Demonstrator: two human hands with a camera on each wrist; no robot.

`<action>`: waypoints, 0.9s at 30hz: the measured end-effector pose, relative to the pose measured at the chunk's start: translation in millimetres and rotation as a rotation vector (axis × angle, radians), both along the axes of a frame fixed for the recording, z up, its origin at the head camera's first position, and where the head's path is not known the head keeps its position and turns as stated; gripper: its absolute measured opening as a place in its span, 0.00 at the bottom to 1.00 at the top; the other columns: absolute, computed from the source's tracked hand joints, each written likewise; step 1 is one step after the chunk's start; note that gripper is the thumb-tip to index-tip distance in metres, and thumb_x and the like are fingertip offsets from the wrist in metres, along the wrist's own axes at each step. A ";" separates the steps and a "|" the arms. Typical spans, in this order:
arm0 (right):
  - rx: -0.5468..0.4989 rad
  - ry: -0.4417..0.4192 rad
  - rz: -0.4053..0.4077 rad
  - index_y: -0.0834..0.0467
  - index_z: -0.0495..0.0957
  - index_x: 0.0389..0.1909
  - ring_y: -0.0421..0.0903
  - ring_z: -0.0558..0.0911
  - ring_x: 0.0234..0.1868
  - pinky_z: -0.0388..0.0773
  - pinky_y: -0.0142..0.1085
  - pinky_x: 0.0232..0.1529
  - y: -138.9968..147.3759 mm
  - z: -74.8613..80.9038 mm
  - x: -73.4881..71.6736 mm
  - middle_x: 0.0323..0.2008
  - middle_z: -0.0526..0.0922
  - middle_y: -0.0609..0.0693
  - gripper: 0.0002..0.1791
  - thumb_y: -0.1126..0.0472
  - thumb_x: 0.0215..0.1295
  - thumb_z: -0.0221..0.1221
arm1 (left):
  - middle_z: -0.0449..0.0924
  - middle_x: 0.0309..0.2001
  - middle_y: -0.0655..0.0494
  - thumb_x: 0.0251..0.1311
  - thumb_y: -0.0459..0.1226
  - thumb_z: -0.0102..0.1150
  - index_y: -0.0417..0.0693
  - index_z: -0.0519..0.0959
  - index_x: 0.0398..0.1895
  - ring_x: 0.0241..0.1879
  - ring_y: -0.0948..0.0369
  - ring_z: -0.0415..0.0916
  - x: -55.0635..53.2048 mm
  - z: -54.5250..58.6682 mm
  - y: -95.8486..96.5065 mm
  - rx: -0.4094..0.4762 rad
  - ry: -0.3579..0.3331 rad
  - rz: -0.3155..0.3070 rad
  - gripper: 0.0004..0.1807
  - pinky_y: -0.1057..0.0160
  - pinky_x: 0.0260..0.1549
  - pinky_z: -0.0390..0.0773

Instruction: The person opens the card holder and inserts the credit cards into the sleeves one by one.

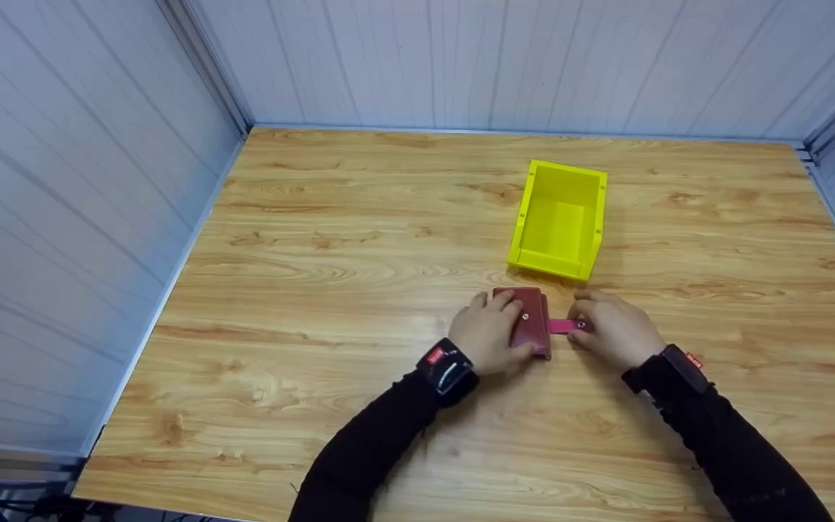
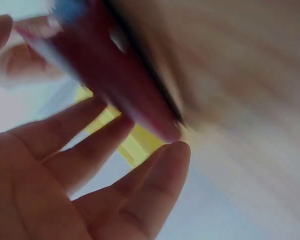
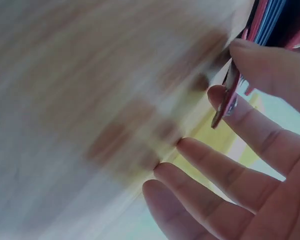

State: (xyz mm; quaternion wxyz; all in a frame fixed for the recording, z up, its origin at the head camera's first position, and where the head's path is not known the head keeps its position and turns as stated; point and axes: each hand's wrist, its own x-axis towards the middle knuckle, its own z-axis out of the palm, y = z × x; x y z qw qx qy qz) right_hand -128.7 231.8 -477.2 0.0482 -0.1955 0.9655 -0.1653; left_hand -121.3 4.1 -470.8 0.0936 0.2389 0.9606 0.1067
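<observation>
A dark red card holder (image 1: 531, 333) with a metal snap lies on the wooden table, its pink strap (image 1: 561, 326) stretched out to the right. My left hand (image 1: 484, 335) holds it from the left, fingers over the cover and thumb by the near edge. In the left wrist view the card holder (image 2: 110, 70) is blurred against the fingertips. My right hand (image 1: 617, 332) pinches the strap's snap end between thumb and index finger. From the right wrist, the strap end (image 3: 227, 102) shows between them, with blue inner sleeves (image 3: 271, 22) above; the other fingers are spread.
A yellow bin (image 1: 551, 267) stands just beyond the card holder, its inside facing up. Wood-grain tabletop (image 1: 316, 290) extends around the hands. Pale panel walls (image 1: 461, 65) border the table at the back and both sides. Dark cables (image 1: 11, 500) lie at the lower left corner.
</observation>
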 end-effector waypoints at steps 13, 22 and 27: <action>-0.117 -0.115 -0.055 0.58 0.79 0.36 0.45 0.76 0.30 0.72 0.37 0.32 -5.4 6.1 -9.7 0.30 0.81 0.50 0.09 0.59 0.56 0.65 | 0.64 0.73 0.53 0.62 0.57 0.57 0.53 0.68 0.70 0.69 0.42 0.64 -7.1 -0.2 -16.2 0.051 -0.025 0.005 0.35 0.47 0.64 0.71; -0.278 -0.195 -0.030 0.59 0.78 0.36 0.43 0.79 0.34 0.77 0.34 0.37 -17.2 3.9 -14.9 0.31 0.83 0.51 0.09 0.61 0.58 0.67 | 0.62 0.74 0.51 0.62 0.57 0.58 0.48 0.67 0.71 0.73 0.50 0.59 -11.0 -2.4 -13.8 0.049 -0.045 -0.043 0.38 0.57 0.71 0.62; -0.305 -0.199 0.012 0.61 0.80 0.36 0.41 0.78 0.30 0.76 0.29 0.32 -25.4 2.6 -18.4 0.29 0.83 0.50 0.10 0.60 0.57 0.69 | 0.61 0.74 0.52 0.61 0.56 0.60 0.49 0.66 0.71 0.73 0.52 0.59 -13.2 -3.8 -15.8 0.042 -0.052 -0.057 0.39 0.56 0.70 0.64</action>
